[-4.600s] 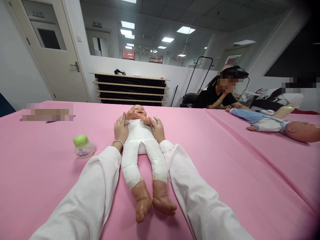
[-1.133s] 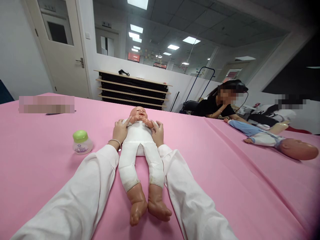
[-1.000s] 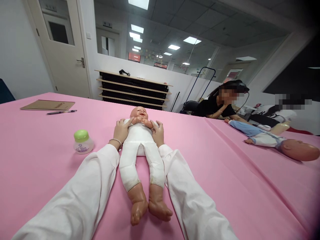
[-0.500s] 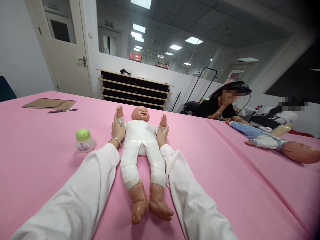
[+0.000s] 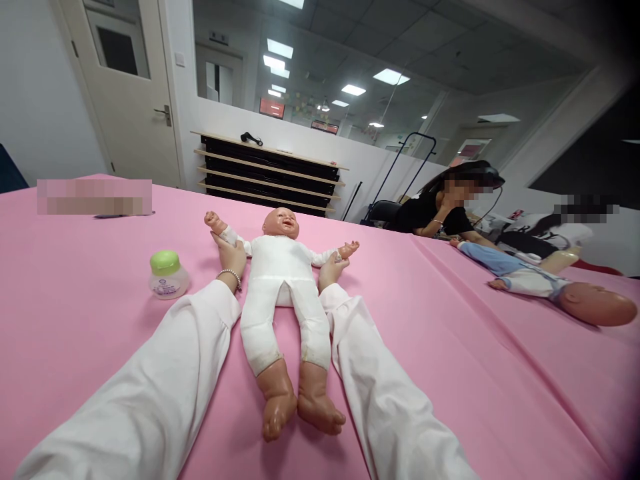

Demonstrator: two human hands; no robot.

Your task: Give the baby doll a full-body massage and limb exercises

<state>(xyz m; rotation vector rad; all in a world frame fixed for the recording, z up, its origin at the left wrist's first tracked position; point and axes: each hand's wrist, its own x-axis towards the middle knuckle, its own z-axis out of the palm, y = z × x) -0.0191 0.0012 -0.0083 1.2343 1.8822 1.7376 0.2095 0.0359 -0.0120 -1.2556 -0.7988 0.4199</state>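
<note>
A baby doll (image 5: 283,263) with a white cloth body and brown plastic head, hands and feet lies on its back in front of me, feet toward me. Its arms are spread out to both sides. My left hand (image 5: 231,257), a beaded bracelet at the wrist, is closed around the doll's arm on the left. On the other side my right hand (image 5: 332,267) grips the doll's other arm near its wrist. Part of my fingers is hidden behind the doll's arms. Left of my left forearm stands a clear jar with a green lid (image 5: 166,273).
Pink cloth covers the table (image 5: 415,320). A second doll (image 5: 530,270) in blue and white lies at the right, near a seated person (image 5: 450,200) in black. A pen (image 5: 125,215) lies at the back left beside a blurred patch. Behind stands a stack of boards (image 5: 270,173).
Both doll arms have swung from pointing up to spread outward and lower, with my hands holding them. The doll's body stays in place.
</note>
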